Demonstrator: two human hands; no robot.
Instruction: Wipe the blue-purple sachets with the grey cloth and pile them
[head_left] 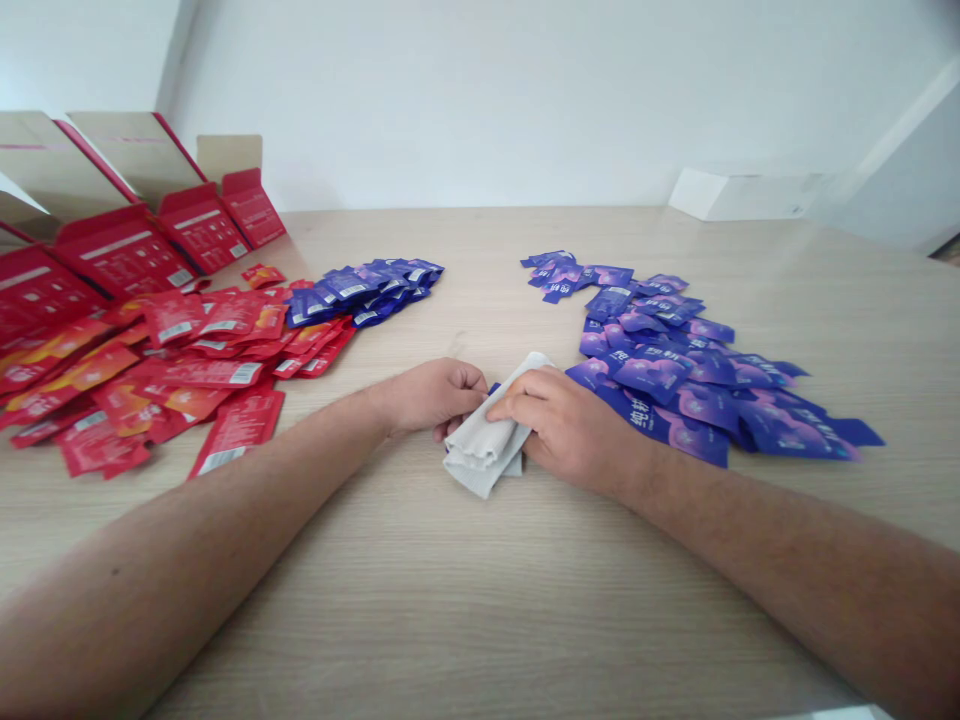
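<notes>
My right hand (566,425) is closed around a folded light-grey cloth (487,440), thumb and fingers pressing it from above. Under and behind the cloth a small dark-blue edge of a sachet (493,388) shows; most of it is hidden. My left hand (439,398) meets the cloth's left side, its fingers curled in a pinch at that blue edge. Just beyond the right hand spreads a heap of purple-blue sachets (660,370) with pink patterns, front faces up. A smaller pile of blue sachets (364,285), barcodes showing, lies past my left hand.
On the left, red and orange sachets (217,370) cover the wooden table (480,610). Behind them stand several red cartons (124,250) with raised flaps. A white box (742,195) sits at the back right, near the white wall.
</notes>
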